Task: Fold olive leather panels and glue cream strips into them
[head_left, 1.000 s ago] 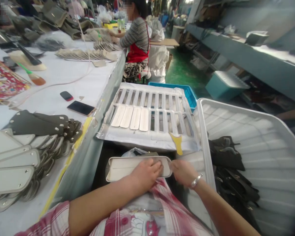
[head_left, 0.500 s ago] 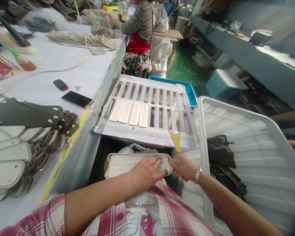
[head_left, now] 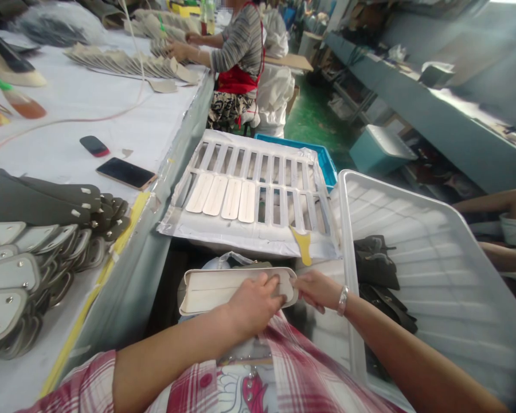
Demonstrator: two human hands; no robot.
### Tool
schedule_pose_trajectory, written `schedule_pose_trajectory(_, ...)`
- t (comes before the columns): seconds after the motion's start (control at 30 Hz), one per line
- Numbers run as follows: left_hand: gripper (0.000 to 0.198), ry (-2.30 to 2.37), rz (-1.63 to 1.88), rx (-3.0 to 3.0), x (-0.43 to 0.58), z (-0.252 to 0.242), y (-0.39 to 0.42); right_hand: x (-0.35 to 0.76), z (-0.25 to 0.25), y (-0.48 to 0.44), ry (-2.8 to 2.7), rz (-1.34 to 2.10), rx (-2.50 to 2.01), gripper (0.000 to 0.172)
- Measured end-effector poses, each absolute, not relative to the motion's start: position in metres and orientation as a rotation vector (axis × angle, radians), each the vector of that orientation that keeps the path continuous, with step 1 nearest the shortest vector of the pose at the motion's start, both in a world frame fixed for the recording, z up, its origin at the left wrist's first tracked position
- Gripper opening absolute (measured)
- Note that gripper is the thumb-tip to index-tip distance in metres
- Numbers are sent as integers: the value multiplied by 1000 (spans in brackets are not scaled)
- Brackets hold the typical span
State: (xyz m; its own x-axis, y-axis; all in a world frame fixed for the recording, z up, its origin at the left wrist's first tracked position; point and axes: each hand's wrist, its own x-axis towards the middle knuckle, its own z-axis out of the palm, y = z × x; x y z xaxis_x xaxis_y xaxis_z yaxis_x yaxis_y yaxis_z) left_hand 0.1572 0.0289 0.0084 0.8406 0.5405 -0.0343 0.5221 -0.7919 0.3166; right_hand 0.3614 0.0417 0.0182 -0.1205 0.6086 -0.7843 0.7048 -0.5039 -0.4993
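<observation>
A long cream bag-like piece (head_left: 215, 289), with rounded ends and a raised rim, lies crosswise above my lap. My left hand (head_left: 258, 301) rests inside it near the right end, palm down, fingers spread on its inner face. At that same end my right hand (head_left: 320, 289), with a silver bracelet at the wrist, has its fingers closed on the rim. The underside of the piece is hidden. Just beyond stands a white slotted rack (head_left: 241, 229) carrying several cream strips (head_left: 212, 195). A yellow flat scraper-like piece (head_left: 302, 245) lies on its near edge.
On the left, a table (head_left: 124, 137) bears grey panels with metal studs (head_left: 8, 275), a phone (head_left: 125, 173) and a glue bottle (head_left: 26, 103). A white bin (head_left: 434, 241) with dark pieces stands right. A co-worker (head_left: 241, 51) works at the table; another person's arms (head_left: 499, 229) show far right.
The view has shifted slightly, so most things sit a little further left. Both hands keep their places on the cream piece. The co-worker's hands have come forward over the table.
</observation>
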Motion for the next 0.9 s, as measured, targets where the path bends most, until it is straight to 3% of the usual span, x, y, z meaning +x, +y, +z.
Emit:
schedule_pose_trajectory(0.17, 31, 826, 88, 2668, 156, 8, 29, 375, 7, 26, 1507, -1915, 1955, 53)
schedule_pose_trajectory(0.23, 33, 828, 86, 2663, 156, 8, 29, 377, 11, 25, 1762, -1822, 2005, 51)
schedule_pose_trajectory(0.3, 34, 820, 83, 2671, 156, 9, 30, 373, 19, 31, 2162, -1494, 2017, 52)
schedule_pose_trajectory(0.4, 33, 814, 66, 2691, 156, 10, 30, 361, 28, 49, 2516, -799, 1736, 28)
schedule_pose_trajectory(0.5, 33, 818, 47, 2696, 156, 10, 30, 349, 25, 65, 2496, -534, 1436, 26)
schedule_pose_trajectory(0.63, 34, 831, 54, 2684, 156, 11, 29, 345, 15, 73, 2476, -590, 1418, 22)
schedule_pose_trajectory(0.83, 33, 820, 57, 2671, 156, 13, 31, 362, 25, 65, 2372, -832, 1739, 44)
schedule_pose_trajectory(0.9, 33, 823, 43, 2670, 156, 12, 32, 366, 28, 58, 2221, -981, 1879, 43)
